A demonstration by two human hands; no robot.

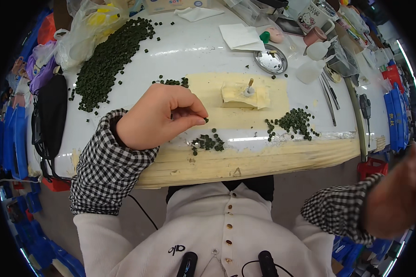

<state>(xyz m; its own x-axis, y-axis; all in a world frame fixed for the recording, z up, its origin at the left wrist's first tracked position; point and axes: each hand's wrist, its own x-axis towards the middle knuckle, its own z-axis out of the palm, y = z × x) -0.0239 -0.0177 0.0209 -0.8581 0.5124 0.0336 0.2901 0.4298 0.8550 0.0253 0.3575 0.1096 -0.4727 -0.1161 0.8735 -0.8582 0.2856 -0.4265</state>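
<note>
My left hand hovers over the white table, thumb and forefinger pinched on a small dark green bead. Just below it lies a small cluster of green beads. Another cluster of beads lies to the right on the yellowish mat. A pale block with an upright peg stands on that mat. My right hand is off the table at the far lower right, blurred, its fingers hidden.
A long heap of green beads runs across the table's left. A round metal dish, white squeeze bottles, tweezers, paper tissues and plastic bags crowd the back. A black pouch hangs at the left edge.
</note>
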